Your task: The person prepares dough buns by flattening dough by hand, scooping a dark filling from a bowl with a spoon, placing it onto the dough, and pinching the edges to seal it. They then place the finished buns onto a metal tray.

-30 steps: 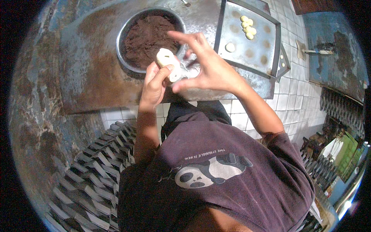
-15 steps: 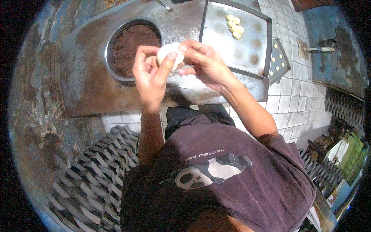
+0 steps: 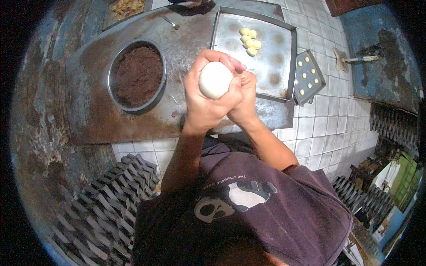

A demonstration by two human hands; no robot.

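A smooth, round white dough ball [image 3: 215, 80] bulges up out of my left hand [image 3: 202, 104], whose thumb and fingers close round its sides. My right hand [image 3: 244, 95] is pressed against the left one on its right side, with the fingers curled. Whatever the right fingers hold, if anything, is hidden behind the left hand. To the left of both hands stands a round metal bowl [image 3: 164, 73] filled with dark brown crumbly filling [image 3: 137, 73]. Just beyond them, at the right, several pale yellow balls [image 3: 251, 43] sit clustered on a large square baking tray [image 3: 230, 29].
The bowl and large tray rest on a worn metal table [image 3: 88, 97]. A smaller dark tray [image 3: 317, 86] with pale balls lies past its right edge. A spoon [image 3: 171, 22] and a tray of golden pieces [image 3: 126, 9] are at the far side. Slatted metal racks [image 3: 106, 199] stand lower left.
My hands have come together, the right closing in beside the left. The dough has gone from a flatter piece between the fingers to a rounded ball bulging from my left hand.
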